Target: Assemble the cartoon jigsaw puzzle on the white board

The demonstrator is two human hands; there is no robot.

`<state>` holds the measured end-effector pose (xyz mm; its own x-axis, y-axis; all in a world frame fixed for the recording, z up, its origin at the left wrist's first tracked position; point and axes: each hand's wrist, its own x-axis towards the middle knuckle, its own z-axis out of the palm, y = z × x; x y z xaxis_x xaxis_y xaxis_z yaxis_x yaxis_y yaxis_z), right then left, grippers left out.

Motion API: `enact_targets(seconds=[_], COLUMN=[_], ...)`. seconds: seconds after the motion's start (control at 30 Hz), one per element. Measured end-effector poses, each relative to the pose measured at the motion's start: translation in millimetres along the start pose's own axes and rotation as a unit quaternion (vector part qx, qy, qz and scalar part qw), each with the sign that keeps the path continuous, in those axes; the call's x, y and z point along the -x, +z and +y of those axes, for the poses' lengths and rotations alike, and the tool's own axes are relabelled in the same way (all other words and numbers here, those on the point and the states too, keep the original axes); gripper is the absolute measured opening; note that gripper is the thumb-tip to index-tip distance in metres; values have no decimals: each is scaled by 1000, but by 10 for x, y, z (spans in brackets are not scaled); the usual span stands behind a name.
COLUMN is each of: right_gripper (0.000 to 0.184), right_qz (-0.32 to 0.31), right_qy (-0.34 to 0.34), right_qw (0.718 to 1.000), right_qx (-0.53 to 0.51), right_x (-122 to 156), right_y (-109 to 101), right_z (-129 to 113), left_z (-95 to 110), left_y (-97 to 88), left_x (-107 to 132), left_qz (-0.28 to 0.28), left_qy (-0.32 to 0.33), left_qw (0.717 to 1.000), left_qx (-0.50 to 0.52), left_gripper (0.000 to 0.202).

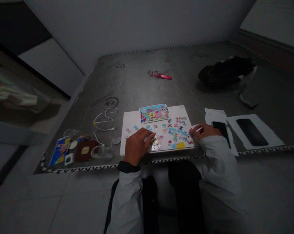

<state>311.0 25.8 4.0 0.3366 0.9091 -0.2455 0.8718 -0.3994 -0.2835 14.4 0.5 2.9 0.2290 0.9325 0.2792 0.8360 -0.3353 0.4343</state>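
Grey mat (181,97), white board (129,119) at its near edge. Left hand (136,145) over board, half curled, thumb near index; right hand (206,131) at board's right edge, fingertips nearly pinched. Can't tell if either grips anything. Card (154,113) across board's far edge. Joined pieces (156,145) by left fingertips, loose pieces (177,130) by right.

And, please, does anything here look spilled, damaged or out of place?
Nothing looks clearly spilled or damaged. Slightly untidy: the picture card sits a little askew at the far edge of the white board, and the white cable lies in loose loops left of it. Loose puzzle pieces are scattered on the board.
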Motion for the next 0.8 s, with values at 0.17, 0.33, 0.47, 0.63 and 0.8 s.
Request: enact_targets(seconds=[0.17,0.33,0.47,0.63,0.8], right_gripper=[46,42,42,42,40], right_qz=[129,142,121,107,144], right_qy=[-103,-81,-48,-65,-92], right_qw=[986,986,991,992,983], right_qx=[-13,-7,-9,-34,-63], right_x=[-53,3,-60,-134,-69], right_y=[234,303,279,317,355], right_z=[-115,-165,-75,-38,-109], left_z=[1,18,19,26,34], left_y=[0,-14,-8,5,-4], left_x=[4,5,0,-4,-6], left_qz=[-1,-5,-5,-16,-17], left_qy=[6,-1,1,-1,1], left_qw=[1000,1000,1000,1000,1000], left_qx=[-6,-10,-9,-6,-12], left_gripper=[21,22,22,21,21])
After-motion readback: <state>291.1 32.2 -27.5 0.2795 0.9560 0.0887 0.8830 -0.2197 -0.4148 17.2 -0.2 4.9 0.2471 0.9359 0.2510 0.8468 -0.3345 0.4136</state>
